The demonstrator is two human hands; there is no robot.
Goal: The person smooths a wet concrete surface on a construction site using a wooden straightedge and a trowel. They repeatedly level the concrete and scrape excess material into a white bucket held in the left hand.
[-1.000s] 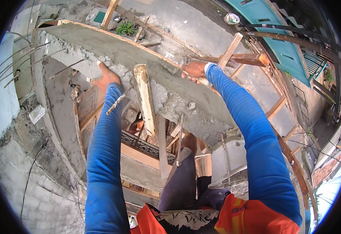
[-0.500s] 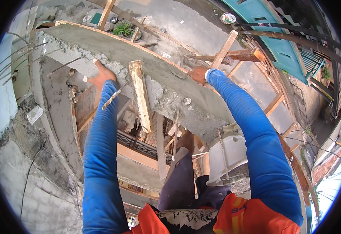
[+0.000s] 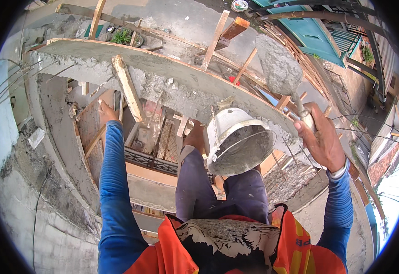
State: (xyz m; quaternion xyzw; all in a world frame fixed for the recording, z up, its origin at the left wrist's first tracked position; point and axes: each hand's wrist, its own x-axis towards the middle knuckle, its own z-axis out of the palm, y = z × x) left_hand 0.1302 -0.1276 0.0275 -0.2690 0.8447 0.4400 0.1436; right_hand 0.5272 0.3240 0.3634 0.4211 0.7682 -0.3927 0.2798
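In my raised right hand [image 3: 322, 141], the fingers wrap the pale handle of a trowel. The trowel's broad blade [image 3: 279, 66] is coated with grey mortar and points away from me above the beam's far side. My left hand [image 3: 108, 113] is on the near side of the concrete beam [image 3: 172, 68], next to a wooden plank end; one digit stretches out, and the other fingers are largely hidden. Nothing shows in it. A white bucket [image 3: 217, 132] with a wire handle sits tilted in front of my knees, grey wet mortar [image 3: 249, 146] inside.
A rough timber piece [image 3: 127, 86] leans across the beam's near edge. Bare rebar [image 3: 62, 73] sticks out at left, more at right. Wooden formwork and props [image 3: 215, 41] line the far side above the ground. Below me, a gap shows a dark railing [image 3: 151, 162].
My right hand has left the formwork edge and now holds up a trowel. The bucket has come into view before my knees. My left hand has moved down off the beam's edge.
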